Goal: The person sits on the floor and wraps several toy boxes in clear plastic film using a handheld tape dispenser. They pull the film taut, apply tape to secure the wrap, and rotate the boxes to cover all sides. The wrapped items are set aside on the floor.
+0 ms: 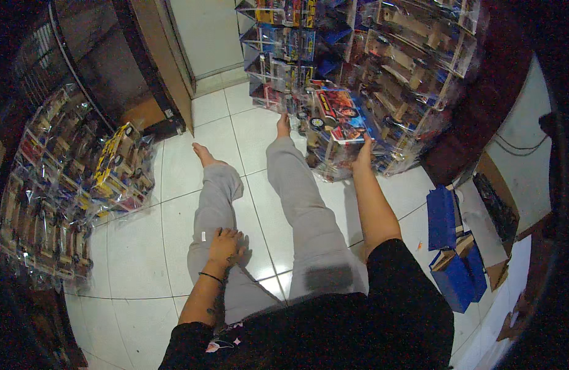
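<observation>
Toy-vehicle package [338, 112] sits at one o'clock, the right hand [363, 158] gripping its near corner; the left hand [225, 248] rests, loosely spread, on the left leg [211, 206]. Plastic-wrapped packs [69, 151] stand at nine o'clock.

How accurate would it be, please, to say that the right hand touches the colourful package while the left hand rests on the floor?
Not quite: the left hand rests on the left leg, not on the floor, as the head view shows. The right hand does touch the colourful package.
</observation>
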The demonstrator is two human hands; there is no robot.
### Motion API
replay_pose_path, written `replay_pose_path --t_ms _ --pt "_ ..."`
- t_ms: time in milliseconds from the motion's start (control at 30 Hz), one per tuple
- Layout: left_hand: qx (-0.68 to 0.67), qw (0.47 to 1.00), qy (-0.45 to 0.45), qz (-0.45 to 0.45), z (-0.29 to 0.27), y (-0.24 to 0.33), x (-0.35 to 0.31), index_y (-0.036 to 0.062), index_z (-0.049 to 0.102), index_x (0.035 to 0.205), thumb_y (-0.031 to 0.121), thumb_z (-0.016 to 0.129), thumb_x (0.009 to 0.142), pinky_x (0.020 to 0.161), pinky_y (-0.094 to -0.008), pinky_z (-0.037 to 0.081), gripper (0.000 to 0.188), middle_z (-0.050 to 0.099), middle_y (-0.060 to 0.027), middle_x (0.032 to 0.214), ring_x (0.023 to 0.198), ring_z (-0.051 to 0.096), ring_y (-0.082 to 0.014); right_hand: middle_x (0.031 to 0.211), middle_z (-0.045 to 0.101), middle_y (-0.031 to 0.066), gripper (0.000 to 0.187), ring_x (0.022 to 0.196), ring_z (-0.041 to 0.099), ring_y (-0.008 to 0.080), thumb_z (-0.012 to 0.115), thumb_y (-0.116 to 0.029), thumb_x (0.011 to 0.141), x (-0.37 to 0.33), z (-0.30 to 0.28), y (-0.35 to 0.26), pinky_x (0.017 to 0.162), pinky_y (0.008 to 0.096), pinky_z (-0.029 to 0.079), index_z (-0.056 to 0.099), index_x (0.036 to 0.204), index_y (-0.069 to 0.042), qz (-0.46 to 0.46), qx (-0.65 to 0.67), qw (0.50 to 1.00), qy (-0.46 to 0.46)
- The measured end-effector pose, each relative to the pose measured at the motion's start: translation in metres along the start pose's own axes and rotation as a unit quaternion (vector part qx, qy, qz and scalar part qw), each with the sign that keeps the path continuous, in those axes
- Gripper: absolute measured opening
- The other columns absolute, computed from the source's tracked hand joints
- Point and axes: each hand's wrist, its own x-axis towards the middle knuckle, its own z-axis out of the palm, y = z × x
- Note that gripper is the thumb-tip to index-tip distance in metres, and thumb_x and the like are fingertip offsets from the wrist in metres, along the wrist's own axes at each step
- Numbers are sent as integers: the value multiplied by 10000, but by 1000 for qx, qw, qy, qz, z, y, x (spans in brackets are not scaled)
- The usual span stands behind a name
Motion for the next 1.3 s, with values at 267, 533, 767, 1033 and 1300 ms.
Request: replay_pose_path --t_ms 267,533,767,1033,1300 --pt "-11 1000 -17 -23 -14 4 -1 114 586 1190 354 643 775 1081 -457 260 483 600 -63 1178 1173 475 -250 1461 306 134 1081 1284 348 361 630 -733 650 -11 -22 10 889 739 270 263 1443 -97 -4 -60 997 56" --pt "-3 999 -21 -32 -21 9 -1 96 598 1181 321 641 781 1092 -446 259 461 619 -64 1155 1163 490 -228 1314 489 167 542 1191 484 262 646 -379 799 -160 -98 101 1001 416 361 556 1243 -82 -392 -748 279 -457" --pt "-29 999 16 -10 -18 6 -5 93 591 1201 330 626 801 1091 -440 260 466 617 -66 1159 1180 483 -228 1227 559 126 431 1156 505 293 646 -331 771 -169 -84 96 989 439 372 627 1118 -76 -329 -710 446 -434" --pt "-43 999 11 -19 -16 4 -5 87 591 1198 335 626 806 1086 -442 264 465 622 -80 1158 1167 499 -236 1203 557 122 402 1164 490 291 647 -315 773 -172 -94 101 992 436 372 634 1100 -81 -384 -688 447 -424" --pt "-60 997 45 -5 -17 5 -9 71 592 1186 300 628 807 1075 -447 279 445 622 -95 1149 1134 517 -247 1212 569 111 406 1162 498 280 630 -308 777 -175 -85 94 966 416 387 637 1116 -84 -357 -728 400 -426"
